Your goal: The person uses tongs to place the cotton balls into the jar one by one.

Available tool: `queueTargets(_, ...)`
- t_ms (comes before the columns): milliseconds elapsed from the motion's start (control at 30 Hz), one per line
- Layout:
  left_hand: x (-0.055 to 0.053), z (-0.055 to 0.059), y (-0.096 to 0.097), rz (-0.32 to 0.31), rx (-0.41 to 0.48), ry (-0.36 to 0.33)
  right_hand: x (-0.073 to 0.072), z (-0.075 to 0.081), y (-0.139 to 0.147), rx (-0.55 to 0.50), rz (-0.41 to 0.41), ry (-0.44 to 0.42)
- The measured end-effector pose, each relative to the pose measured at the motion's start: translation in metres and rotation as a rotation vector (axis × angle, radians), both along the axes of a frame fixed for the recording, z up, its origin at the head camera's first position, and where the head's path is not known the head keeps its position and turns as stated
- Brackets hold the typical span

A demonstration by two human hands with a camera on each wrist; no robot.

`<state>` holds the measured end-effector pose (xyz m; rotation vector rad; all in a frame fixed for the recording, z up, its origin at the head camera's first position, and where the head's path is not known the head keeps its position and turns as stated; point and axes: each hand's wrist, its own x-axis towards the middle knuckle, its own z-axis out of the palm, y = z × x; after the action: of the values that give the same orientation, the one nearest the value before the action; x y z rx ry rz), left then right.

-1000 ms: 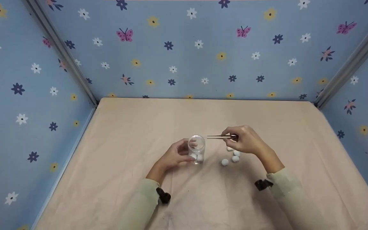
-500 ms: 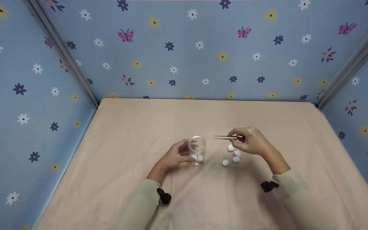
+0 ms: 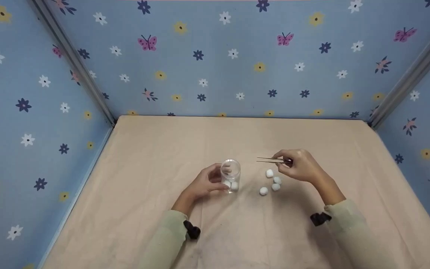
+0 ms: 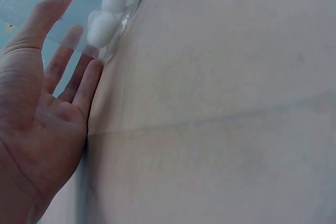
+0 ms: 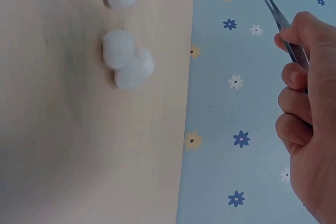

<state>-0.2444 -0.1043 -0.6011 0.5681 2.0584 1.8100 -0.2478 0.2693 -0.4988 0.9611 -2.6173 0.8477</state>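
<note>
Pale green sleeve (image 3: 164, 237) at left; beyond it the left hand (image 3: 204, 182) curls round a clear, colourless jar (image 3: 235, 175), thumb in front, fingers behind. The jar stands upright on the beige cloth (image 3: 155, 149), open-topped, with soft white balls (image 4: 102, 29) at its bottom. Next come four loose white balls (image 3: 263, 191), matte and slightly lumpy, two touching. Above them, slim metal tweezers (image 5: 298, 53), tips leftward and slightly parted, are pinched by the right hand (image 3: 300, 166).

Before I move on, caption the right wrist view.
The right hand grips empty tweezers; white balls lie on beige cloth.
</note>
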Motion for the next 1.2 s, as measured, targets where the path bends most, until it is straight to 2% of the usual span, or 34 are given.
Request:
queueTargets(233,0.001,0.001,0.000,0.000,0.004,-0.007,0.000,-0.002,0.008,-0.017,-0.011,-0.011)
queueTargets(433,0.001,0.000,0.000,0.008,0.009,-0.022,-0.002,-0.006,0.013,-0.030,-0.020,0.017)
queueTargets(767,0.000,-0.001,0.000,0.004,0.005,-0.003,-0.005,-0.016,0.021,-0.040,-0.035,0.051)
queueTargets(967,0.000,0.000,0.000,0.007,-0.007,0.000,-0.005,-0.025,0.026,-0.043,-0.057,0.025)
queueTargets(1200,0.000,-0.001,0.000,0.007,-0.011,-0.009,-0.003,-0.034,0.032,-0.003,-0.108,-0.050)
